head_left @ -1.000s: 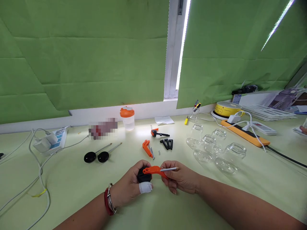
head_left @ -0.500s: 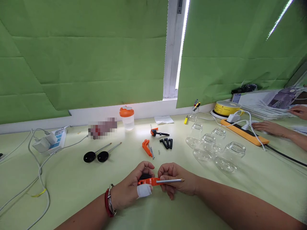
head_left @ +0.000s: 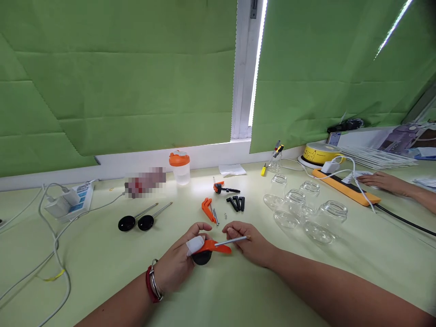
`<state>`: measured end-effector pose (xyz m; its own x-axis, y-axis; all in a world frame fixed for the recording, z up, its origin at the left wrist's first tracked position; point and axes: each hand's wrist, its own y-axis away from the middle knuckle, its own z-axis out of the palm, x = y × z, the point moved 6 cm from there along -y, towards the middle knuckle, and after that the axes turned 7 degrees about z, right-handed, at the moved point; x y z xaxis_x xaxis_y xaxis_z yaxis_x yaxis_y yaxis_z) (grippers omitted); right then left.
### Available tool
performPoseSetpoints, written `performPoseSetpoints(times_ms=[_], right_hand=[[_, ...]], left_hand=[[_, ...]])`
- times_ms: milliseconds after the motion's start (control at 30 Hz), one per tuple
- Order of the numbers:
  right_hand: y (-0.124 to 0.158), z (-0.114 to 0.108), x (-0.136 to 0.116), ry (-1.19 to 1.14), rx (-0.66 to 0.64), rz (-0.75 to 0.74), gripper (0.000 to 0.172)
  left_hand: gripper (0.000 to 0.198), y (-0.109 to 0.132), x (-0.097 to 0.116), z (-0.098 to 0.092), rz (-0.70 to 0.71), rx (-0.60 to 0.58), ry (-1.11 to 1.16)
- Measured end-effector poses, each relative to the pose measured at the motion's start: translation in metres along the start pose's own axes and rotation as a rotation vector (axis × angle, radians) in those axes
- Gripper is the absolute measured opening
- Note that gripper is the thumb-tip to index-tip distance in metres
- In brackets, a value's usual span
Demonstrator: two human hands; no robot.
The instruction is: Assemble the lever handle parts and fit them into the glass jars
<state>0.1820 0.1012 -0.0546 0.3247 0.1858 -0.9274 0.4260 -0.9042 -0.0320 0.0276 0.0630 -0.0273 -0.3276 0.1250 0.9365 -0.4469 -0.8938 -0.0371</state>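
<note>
My left hand point(head_left: 185, 252) is closed around an orange plastic handle point(head_left: 223, 248) with a black round cap point(head_left: 202, 258) under it. A white wrap covers the left thumb. From the orange piece a thin metal rod point(head_left: 231, 241) slants up to the right. My right hand point(head_left: 250, 243) has its fingers curled at the rod's far end, pinching it. Beyond the hands lie a loose orange handle point(head_left: 207, 211), short metal pins point(head_left: 215, 216), tiny metal pieces point(head_left: 225, 215) and black elbow-shaped parts point(head_left: 237, 203).
Two black discs with rods point(head_left: 146, 222) lie at left, near a power strip point(head_left: 80, 197) and cables. Several glass jars point(head_left: 329, 222) stand at right beside an orange power strip point(head_left: 344, 186). An orange-lidded cup point(head_left: 179, 168) stands behind. Another person's hand point(head_left: 383, 180) rests at far right.
The orange handle has turned in my left hand, bringing the black cap into view below it. My right hand has shifted up slightly, its fingers now at the rod's end.
</note>
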Motion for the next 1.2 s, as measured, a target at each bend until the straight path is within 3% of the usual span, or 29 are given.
performPoseSetpoints(times_ms=[100, 333, 667, 833, 1033, 1200], right_hand=[[-0.007, -0.006, -0.008, 0.398, 0.134, -0.152, 0.024], [-0.024, 0.01, -0.012, 0.873, 0.044, -0.245, 0.039], [-0.019, 0.011, -0.002, 0.95, 0.023, -0.269, 0.031], [-0.002, 0.018, -0.011, 1.066, -0.072, -0.295, 0.028], [0.035, 0.048, -0.033, 1.203, -0.299, -0.529, 0.014], [0.054, 0.061, -0.048, 1.224, -0.393, -0.676, 0.011]], left_hand=[[0.029, -0.003, 0.001, -0.007, 0.004, 0.079, 0.069], [0.032, -0.006, -0.002, -0.019, 0.017, 0.174, 0.129], [0.022, -0.014, -0.01, -0.027, -0.022, 0.233, 0.18], [0.018, -0.016, -0.013, -0.026, -0.026, 0.247, 0.168], [0.019, -0.02, -0.02, -0.021, -0.014, 0.391, 0.153], [0.015, -0.028, -0.024, -0.008, -0.038, 0.394, 0.107]])
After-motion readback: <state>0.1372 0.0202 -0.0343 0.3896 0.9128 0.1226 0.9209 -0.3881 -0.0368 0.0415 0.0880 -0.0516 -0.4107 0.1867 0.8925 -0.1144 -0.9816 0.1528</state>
